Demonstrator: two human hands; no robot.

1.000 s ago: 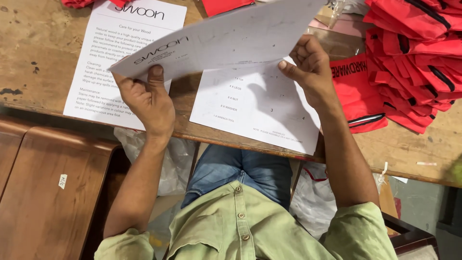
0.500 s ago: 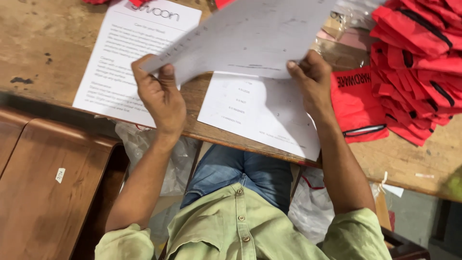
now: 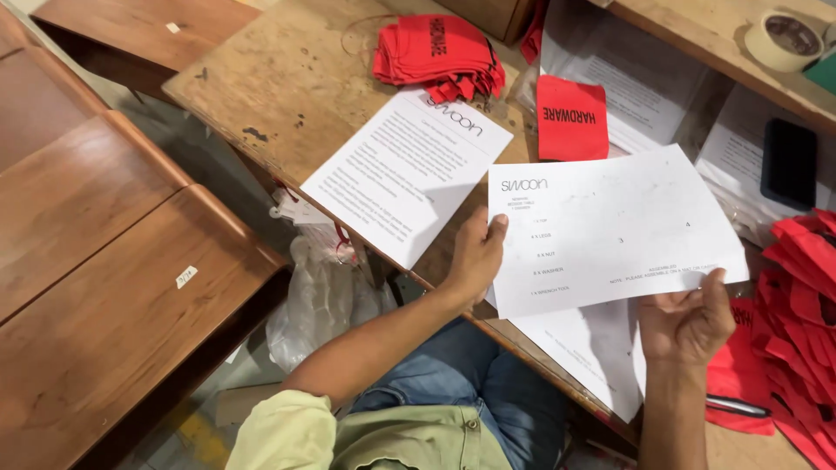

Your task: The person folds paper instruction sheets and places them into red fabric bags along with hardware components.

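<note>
Both hands [image 3: 475,257] (edges) around sheet [image 3: 610,228]

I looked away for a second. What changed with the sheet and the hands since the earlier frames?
The held sheet, earlier raised and bent with its printed side turned away, now lies flatter with the print facing the person. The left hand keeps pinching its left edge; the right hand has shifted to the lower right edge. The camera view swung too. The printed page and red pouches stay on the table.

Bright, even light; soft shadows, sharp.
</note>
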